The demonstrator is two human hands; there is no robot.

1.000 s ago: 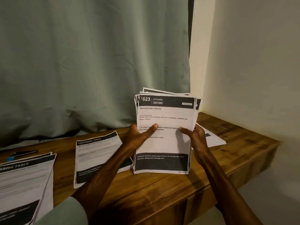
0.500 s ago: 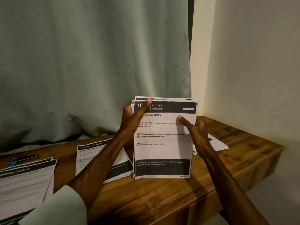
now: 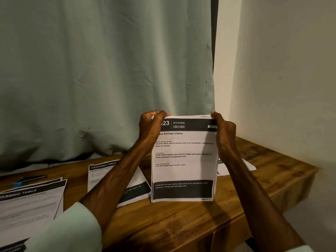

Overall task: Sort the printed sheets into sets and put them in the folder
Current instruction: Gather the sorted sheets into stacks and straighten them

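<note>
Paper: KITCHEN stack [image 3: 183, 160] stands upright, long axis vertical, bottom edge down at wood table [image 3: 181, 224]. L hand [image 3: 151, 128] grips top-left corner, R hand [image 3: 224, 130] top-right, fingers curled over the top edge; both equally near. DRESSING TABLE pile [image 3: 109, 177] lies flat just to the left. Prob. squaring step.

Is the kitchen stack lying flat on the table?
No, the left hand and right hand hold the kitchen stack upright by its top corners.

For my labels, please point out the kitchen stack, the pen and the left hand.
kitchen stack [image 3: 183, 160], head view, front sheet's middle.
pen [image 3: 34, 177], head view, dark barrel.
left hand [image 3: 150, 129], head view, its back.
</note>
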